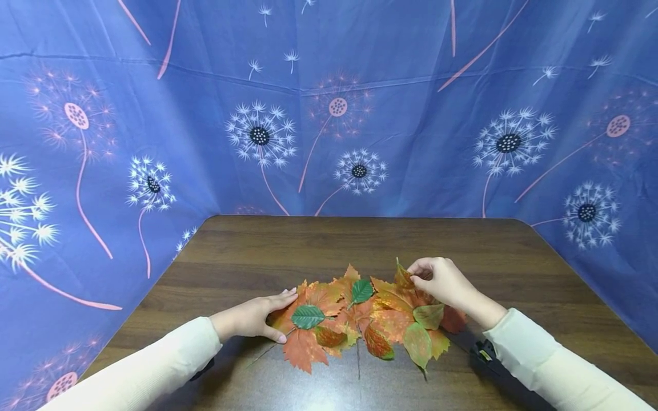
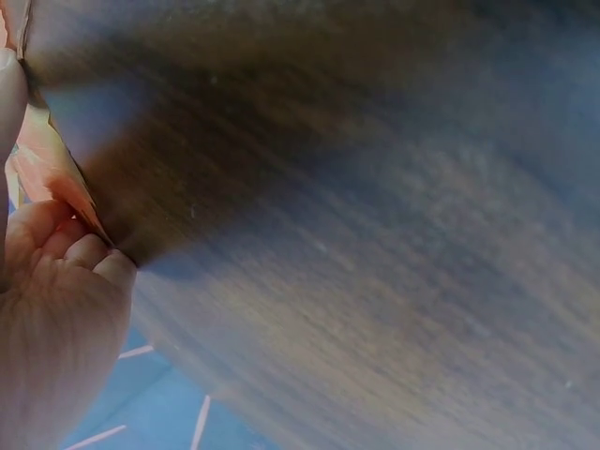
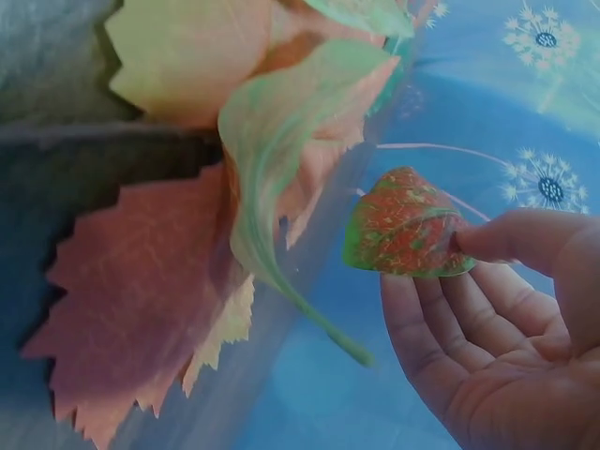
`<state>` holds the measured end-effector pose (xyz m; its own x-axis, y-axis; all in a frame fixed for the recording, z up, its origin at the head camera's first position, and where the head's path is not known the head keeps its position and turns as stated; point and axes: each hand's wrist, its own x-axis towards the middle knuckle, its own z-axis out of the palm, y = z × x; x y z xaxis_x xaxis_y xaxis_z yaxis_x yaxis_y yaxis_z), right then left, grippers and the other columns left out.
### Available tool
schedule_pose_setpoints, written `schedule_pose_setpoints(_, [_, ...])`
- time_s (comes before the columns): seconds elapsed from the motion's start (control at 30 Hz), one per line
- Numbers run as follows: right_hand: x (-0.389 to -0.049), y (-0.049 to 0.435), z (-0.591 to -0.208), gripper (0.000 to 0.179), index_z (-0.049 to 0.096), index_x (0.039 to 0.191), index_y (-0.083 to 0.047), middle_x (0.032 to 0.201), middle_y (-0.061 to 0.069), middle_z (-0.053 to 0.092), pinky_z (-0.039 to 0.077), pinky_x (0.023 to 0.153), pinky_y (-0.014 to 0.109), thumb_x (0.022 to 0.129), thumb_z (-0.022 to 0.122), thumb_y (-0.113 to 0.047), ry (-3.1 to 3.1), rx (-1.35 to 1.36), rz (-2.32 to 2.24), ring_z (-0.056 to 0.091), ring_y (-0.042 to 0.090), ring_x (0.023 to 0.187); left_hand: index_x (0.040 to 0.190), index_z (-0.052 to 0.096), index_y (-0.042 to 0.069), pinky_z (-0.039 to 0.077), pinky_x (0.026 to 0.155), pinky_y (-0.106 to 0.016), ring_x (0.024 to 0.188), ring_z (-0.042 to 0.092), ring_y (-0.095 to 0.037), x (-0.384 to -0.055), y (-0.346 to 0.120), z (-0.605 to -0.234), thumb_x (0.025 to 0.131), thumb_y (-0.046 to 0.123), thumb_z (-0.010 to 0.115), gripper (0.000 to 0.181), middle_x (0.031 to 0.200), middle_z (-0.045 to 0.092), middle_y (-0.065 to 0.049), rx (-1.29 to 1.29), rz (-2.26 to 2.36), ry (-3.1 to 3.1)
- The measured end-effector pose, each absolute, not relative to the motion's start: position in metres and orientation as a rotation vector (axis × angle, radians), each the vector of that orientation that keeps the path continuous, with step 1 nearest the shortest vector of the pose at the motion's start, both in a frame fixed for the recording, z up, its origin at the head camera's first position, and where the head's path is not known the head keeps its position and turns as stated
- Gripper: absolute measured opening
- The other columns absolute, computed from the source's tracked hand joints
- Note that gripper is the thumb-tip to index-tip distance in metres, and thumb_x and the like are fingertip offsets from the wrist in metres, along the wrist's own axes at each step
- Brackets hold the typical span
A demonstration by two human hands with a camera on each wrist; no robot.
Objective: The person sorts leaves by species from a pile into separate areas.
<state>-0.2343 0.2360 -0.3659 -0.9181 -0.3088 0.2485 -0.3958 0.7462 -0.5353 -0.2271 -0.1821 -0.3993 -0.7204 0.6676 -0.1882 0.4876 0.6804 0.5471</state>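
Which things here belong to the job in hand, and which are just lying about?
Likely job:
Red-and-green rounded leaf, pinched in the right grip
Orange, jagged, artificial-looking leaves, touched by the left grip
Dark green, oval leaves on top

Likely just surroundings:
Brown wood-grain table
Blue dandelion-print fabric backdrop

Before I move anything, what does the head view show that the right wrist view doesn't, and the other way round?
Only the head view shows the left hand at the left end of the leaf pile and the cream sleeves.

Only the right wrist view shows the right hand from its palm side.

Both show that hand pinching a leaf, other leaves on the table, and the blue dandelion cloth.
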Motion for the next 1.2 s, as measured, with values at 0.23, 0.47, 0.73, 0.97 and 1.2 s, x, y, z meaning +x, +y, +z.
schedule_pose_setpoints(0.23, [-0.242,0.241,-0.360,0.009,0.072,0.093,-0.006,0.083,0.002,0.070,0.050,0.064,0.027,0.088,0.065,-0.003,-2.802,0.526,0.893,0.063,0.012,0.075,0.153,0.028,0.006,0.024,0.113,-0.058,0.147,0.021,-0.034,-0.226,-0.183,-0.399,0.079,0.036,0.076,0.093,0.161,0.020,-0.014,0.922,0.660,2.527])
schedule_pose_setpoints(0.47, [-0.248,0.249,-0.364,0.009,0.072,0.094,-0.005,0.085,0.003,0.071,0.051,0.068,0.033,0.088,0.065,-0.004,-2.801,0.466,0.889,0.064,0.016,0.078,0.153,0.028,0.007,0.025,0.113,-0.058,0.147,0.022,-0.034,-0.227,-0.183,-0.402,0.079,0.038,0.076,0.094,0.160,0.021,-0.014,0.935,0.637,2.536])
schedule_pose_setpoints(0.73, [-0.253,0.255,-0.365,0.010,0.072,0.095,-0.003,0.087,0.007,0.072,0.054,0.069,0.037,0.088,0.065,-0.005,-2.797,0.455,0.932,0.067,0.023,0.083,0.153,0.028,0.007,0.024,0.113,-0.058,0.147,0.022,-0.034,-0.226,-0.181,-0.402,0.078,0.038,0.076,0.094,0.160,0.021,-0.013,0.914,0.634,2.526])
schedule_pose_setpoints(0.97, [-0.256,0.262,-0.360,0.010,0.072,0.096,-0.002,0.086,0.006,0.072,0.054,0.070,0.038,0.089,0.065,-0.007,-2.822,0.430,0.948,0.067,0.022,0.083,0.153,0.029,0.008,0.024,0.114,-0.056,0.146,0.024,-0.034,-0.227,-0.181,-0.406,0.077,0.039,0.077,0.095,0.160,0.023,-0.013,0.931,0.610,2.541])
schedule_pose_setpoints(1.2, [-0.262,0.271,-0.357,0.009,0.072,0.095,-0.004,0.084,0.004,0.072,0.052,0.069,0.034,0.089,0.066,-0.007,-2.789,0.428,0.899,0.065,0.017,0.079,0.154,0.028,0.010,0.024,0.114,-0.056,0.147,0.023,-0.031,-0.229,-0.181,-0.406,0.077,0.038,0.077,0.095,0.161,0.022,-0.009,0.895,0.618,2.548])
